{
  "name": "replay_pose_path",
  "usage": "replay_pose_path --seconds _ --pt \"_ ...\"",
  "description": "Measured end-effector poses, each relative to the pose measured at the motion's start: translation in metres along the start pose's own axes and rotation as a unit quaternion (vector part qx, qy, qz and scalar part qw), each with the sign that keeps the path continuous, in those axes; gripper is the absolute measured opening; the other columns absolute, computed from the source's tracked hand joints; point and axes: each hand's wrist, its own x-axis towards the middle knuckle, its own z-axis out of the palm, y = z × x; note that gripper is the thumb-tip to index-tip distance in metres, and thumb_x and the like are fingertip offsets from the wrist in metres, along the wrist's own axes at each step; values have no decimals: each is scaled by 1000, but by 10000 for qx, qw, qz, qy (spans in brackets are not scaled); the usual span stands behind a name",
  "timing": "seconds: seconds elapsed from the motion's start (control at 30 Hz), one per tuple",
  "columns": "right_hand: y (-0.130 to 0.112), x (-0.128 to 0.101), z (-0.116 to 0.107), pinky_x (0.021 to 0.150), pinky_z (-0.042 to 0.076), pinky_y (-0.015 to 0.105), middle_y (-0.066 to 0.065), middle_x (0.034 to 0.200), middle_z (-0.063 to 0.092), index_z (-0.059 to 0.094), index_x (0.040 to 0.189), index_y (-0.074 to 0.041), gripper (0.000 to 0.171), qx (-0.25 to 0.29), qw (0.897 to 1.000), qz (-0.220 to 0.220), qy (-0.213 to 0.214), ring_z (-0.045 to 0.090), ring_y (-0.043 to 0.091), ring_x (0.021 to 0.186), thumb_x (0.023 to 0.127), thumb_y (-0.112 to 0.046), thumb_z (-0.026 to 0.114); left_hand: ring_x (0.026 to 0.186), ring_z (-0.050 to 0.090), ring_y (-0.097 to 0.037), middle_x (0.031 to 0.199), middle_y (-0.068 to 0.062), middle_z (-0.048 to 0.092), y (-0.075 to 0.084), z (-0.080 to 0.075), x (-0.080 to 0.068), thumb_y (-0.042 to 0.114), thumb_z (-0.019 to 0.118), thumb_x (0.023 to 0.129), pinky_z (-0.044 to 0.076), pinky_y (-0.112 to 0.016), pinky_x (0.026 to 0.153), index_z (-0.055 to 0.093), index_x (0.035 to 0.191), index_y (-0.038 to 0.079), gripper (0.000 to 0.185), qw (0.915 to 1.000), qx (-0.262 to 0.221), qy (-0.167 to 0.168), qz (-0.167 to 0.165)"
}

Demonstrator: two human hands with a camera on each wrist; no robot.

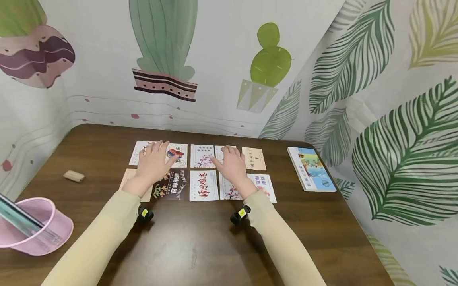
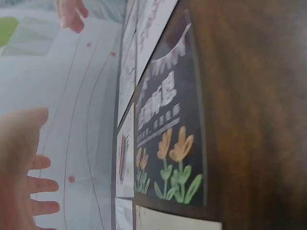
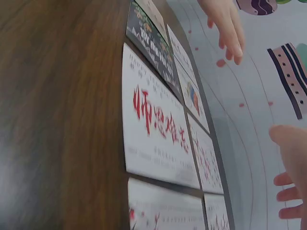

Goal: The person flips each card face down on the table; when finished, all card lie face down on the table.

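Two rows of greeting cards lie flat on the wooden table. My left hand (image 1: 153,162) is held above the left end of the rows, fingers spread, gripping nothing. Near it lie a dark card with orange flowers (image 1: 180,186) and a white card with a colourful drawing (image 1: 181,151). Over the right part of the rows hovers my right hand (image 1: 231,166), its fingers also apart and holding nothing. Between the hands are a white card with red characters (image 1: 204,186) and a blossom card (image 1: 201,155). Both wrist views show the hands raised off the cards. The forearms and hands hide some cards.
A beige card (image 1: 254,159) ends the back row on the right. Farther right lies a blue-and-white box or book (image 1: 312,169). At left are a small wooden block (image 1: 74,176) and a pink cup (image 1: 59,234) with tubes inside. A patterned cloth (image 1: 222,59) hangs behind the table.
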Motion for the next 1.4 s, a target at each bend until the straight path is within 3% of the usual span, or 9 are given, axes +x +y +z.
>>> replay_pose_path --seconds 0.23,0.47,0.73,0.9,1.03,1.17,1.4 --pt "-27 19 4 108 45 44 13 134 59 57 130 -4 46 350 9976 -554 224 54 30 126 96 -35 60 133 33 -53 145 -34 37 -21 -5 9 30 50 100 33 -70 104 35 145 -8 61 9967 -599 258 -484" --pt "-55 32 15 102 51 37 12 136 57 54 133 -4 44 1259 9897 -626 -260 60 27 119 93 -19 64 127 40 -56 140 -40 40 -40 -11 11 23 52 97 38 -65 105 34 142 -15 62 9861 -1269 308 -1028" --pt "-86 42 35 87 55 30 11 127 63 56 132 -5 43 1920 9762 -707 -714 61 23 112 91 -11 66 133 35 -54 145 -38 36 -62 -17 6 19 48 98 33 -63 110 26 146 -14 62 9705 -1955 222 -1392" --pt "-106 51 45 84 56 25 13 123 65 57 130 -4 41 2699 9554 -609 -1037 63 23 110 90 -4 66 134 37 -51 144 -38 38 -72 -21 0 16 47 99 34 -59 112 26 146 -15 60 9579 -2376 321 -1581" --pt "-117 55 53 85 56 23 16 123 64 57 129 0 41 3351 9321 -460 -1294 63 25 111 88 3 63 134 39 -49 144 -37 39 -80 -15 -3 13 46 99 36 -57 112 28 146 -14 57 9507 -2524 380 -1763" --pt "-124 59 60 83 55 22 16 123 64 57 128 0 44 3736 9152 -206 -1498 63 25 111 85 8 62 135 39 -49 144 -37 38 -87 -9 -4 11 46 98 36 -56 112 28 146 -14 57 9450 -2653 334 -1882" --pt "-133 66 68 87 57 31 14 129 62 54 133 -3 52 4368 8790 266 -1895 62 26 116 84 12 61 134 38 -49 143 -39 38 -94 -8 -4 11 48 96 36 -57 111 26 146 -16 60 9484 -2571 151 -1848"
